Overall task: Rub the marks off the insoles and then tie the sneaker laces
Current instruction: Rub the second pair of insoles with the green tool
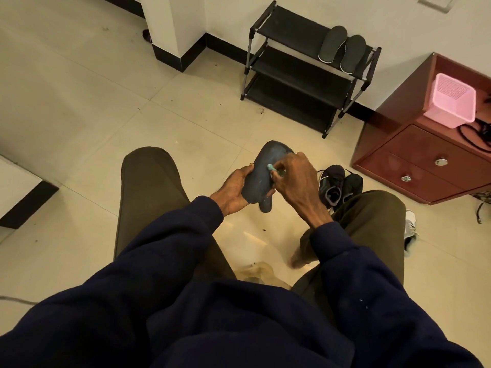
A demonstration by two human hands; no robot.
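My left hand [233, 189] grips a dark grey-blue insole [261, 172] from its left side, holding it above the floor between my knees. My right hand [293, 179] pinches a small light-blue eraser [270, 167] and presses it against the insole's face. A second dark piece shows under the insole's lower end [265, 205]. A pair of dark sneakers [338, 185] with loose laces stands on the floor just right of my right hand. Two more dark insoles [342, 47] lean on the top shelf of the black shoe rack [300, 73].
A red-brown drawer cabinet [425, 158] stands at right with a pink basket [451, 103] and dark cords on top. A grey-white shoe [410, 229] lies by my right knee. Pale tiled floor stretches left and ahead.
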